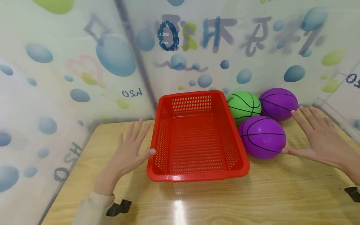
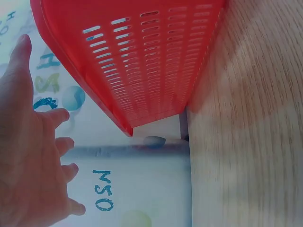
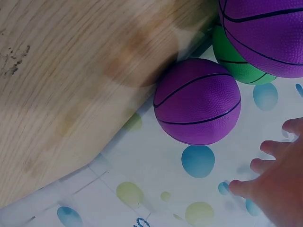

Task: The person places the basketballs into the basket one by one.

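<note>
A red plastic basket (image 1: 197, 176) with slotted walls stands on the wooden table, and nothing lies in it. Just left of it my left hand (image 1: 130, 153) is spread, its thumb tip overlapping the basket's rim in the head view; the left wrist view shows the fingers apart from the slotted wall (image 2: 151, 61). Against the basket's right side are a green ball (image 1: 244, 106) and a purple ball (image 1: 262, 137) with black lines. A second purple ball (image 1: 278, 103) sits behind them. My right hand (image 1: 323, 140) hovers with spread fingers right of the balls, holding nothing.
The pale wood table (image 1: 208, 203) carries everything. A patterned sheet (image 1: 191, 68) with blue and green dots and lettering rises behind the table and along both sides. Dark straps (image 1: 119, 208) sit at the wrists.
</note>
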Tool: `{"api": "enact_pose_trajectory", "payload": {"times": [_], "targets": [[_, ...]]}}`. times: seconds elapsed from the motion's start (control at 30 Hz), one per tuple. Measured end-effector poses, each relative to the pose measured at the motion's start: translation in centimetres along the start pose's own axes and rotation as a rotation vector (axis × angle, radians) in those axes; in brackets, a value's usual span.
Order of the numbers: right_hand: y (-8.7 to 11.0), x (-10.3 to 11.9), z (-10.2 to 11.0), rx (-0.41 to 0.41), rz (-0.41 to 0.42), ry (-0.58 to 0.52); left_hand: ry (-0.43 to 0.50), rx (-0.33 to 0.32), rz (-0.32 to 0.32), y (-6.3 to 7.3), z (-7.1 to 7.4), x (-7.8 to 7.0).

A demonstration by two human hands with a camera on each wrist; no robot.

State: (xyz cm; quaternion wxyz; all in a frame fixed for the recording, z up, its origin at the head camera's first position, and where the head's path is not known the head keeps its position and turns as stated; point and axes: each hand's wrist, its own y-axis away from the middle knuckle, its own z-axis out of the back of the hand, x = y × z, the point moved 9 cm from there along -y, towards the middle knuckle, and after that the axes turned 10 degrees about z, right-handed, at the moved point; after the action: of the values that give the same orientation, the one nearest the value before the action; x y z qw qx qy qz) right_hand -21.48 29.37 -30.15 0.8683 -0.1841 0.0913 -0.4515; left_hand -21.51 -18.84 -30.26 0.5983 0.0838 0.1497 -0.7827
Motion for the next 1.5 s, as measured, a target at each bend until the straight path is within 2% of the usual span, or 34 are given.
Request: {"api": "enact_pose_trajectory", "payload": {"times": [0.2,0.33,0.5,0.67,1.13,1.3,1.5], "targets": [[0.0,0.1,0.1,0.015,-0.02,-0.011,0.006,0.012,-0.019,-0.2,-0.2,-0.3],[-0.1,0.4,0.0,-0.001,-0.001,-0.063,0.052,0.054,-0.04,0.1,-0.7,-0.8],[-0.3,0.9,-0.2,-0.014,0.015,-0.107,0.129,0.127,-0.09,1.0,-1.4,-1.9],[-0.4,1.5,-0.2,-0.039,0.032,-0.13,0.18,0.174,-0.109,2.1,-1.7,-2.7],[-1.1,2.8,-0.7,-0.043,0.042,-0.232,0.327,0.301,-0.014,2.5,-2.7,-2.7],[-1.6,3.2,-0.5,-0.033,0.02,-0.27,0.343,0.315,-0.021,2.1,-3.2,-2.9],[-2.6,3.9,-1.1,-0.008,0.001,-0.329,0.339,0.283,-0.104,1.8,-3.2,-3.6]]}}
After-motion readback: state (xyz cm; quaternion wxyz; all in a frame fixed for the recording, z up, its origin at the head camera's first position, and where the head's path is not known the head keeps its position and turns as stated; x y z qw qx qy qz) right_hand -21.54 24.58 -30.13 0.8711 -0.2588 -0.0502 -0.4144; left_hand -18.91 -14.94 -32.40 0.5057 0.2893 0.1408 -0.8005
